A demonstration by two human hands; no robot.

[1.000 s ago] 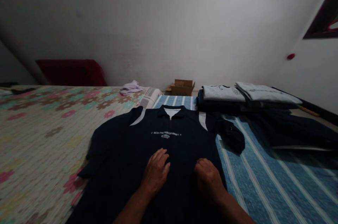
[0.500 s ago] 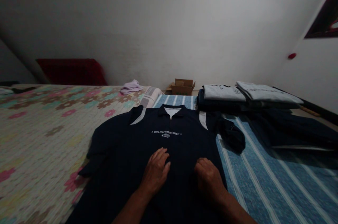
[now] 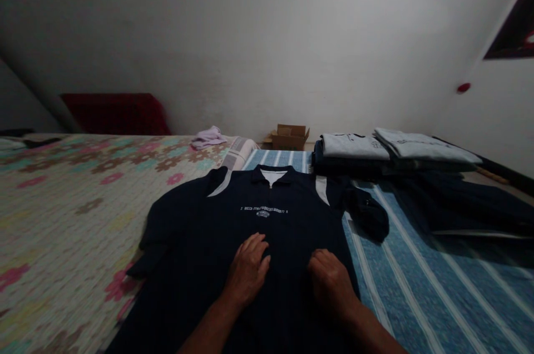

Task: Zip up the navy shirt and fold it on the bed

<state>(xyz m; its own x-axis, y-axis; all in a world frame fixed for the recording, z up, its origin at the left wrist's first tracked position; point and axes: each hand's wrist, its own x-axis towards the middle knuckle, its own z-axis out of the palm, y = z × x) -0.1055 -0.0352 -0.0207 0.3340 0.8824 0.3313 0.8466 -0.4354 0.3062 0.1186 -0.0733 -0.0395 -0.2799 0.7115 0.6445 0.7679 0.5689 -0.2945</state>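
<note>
A dark navy collared shirt [image 3: 267, 242] lies spread face up, collar away from me, with white shoulder panels, a short zip and white lettering across the chest. Below the lettering my left hand [image 3: 249, 265] rests on the front of the shirt, fingers stretched out and holding nothing. My right hand [image 3: 329, 276] is on the shirt's right part, its fingers curled under. Those fingertips are hidden, so whatever they may grip does not show. One sleeve [image 3: 369, 215] lies bunched on the right, while the left sleeve reaches over the flowered cover.
Folded grey shirts [image 3: 354, 146] top dark clothes at the back right, with a dark garment [image 3: 471, 203] in front. A striped blue sheet [image 3: 400, 265] meets a flowered cover [image 3: 75, 220]. Behind are a lilac cloth [image 3: 208, 137], a cardboard box [image 3: 291, 137] and a red panel [image 3: 114, 113].
The whole view has shifted very slightly, so things sit a little further right. Both hands and the shirt keep the same positions relative to each other.
</note>
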